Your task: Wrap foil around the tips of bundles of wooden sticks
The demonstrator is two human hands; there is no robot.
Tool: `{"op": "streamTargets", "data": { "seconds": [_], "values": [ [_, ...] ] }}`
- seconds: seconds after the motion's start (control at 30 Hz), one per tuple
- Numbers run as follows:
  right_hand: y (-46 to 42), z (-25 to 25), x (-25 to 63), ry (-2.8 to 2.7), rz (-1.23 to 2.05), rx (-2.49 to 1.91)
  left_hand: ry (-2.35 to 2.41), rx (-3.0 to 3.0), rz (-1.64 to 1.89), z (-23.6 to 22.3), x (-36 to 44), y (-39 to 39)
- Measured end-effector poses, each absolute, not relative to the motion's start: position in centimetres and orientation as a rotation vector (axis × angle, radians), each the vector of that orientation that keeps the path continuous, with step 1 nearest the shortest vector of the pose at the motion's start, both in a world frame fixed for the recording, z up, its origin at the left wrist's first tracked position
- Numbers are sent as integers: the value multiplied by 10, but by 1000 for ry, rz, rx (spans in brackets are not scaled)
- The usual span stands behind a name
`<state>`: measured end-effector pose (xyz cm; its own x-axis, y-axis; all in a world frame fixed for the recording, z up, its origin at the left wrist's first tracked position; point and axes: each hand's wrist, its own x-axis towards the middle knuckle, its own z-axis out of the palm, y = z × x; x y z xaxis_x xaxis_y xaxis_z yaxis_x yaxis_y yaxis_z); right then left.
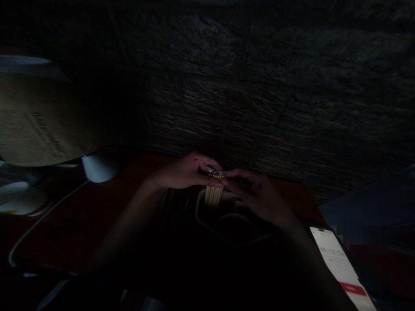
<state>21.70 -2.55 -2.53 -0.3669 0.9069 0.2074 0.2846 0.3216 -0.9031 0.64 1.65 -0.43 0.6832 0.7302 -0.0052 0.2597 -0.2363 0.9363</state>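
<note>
In the dim light, a bundle of thin pale sticks hangs downward from between my two hands. Something shiny, silvery and too dark to name, lies at the top ends of the sticks. My left hand grips the bundle from the left, thumb in front, with red marks on its back. From the right, the fingertips of my right hand press together at the bundle's upper end. Below the sticks stands a dark container with a rim and inner dividers; its contents are hard to make out.
A brown wooden table meets a rough stone-like wall. At left are a large printed paper bag, a white cup-like object and a white cable. A lit phone lies at right.
</note>
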Motion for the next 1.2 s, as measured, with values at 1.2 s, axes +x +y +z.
{"op": "streamTargets", "data": {
  "seconds": [1.2],
  "values": [
    [-28,-27,216,-1879,1131,-1019,825,1871,586,4,-15,11]
  ]
}}
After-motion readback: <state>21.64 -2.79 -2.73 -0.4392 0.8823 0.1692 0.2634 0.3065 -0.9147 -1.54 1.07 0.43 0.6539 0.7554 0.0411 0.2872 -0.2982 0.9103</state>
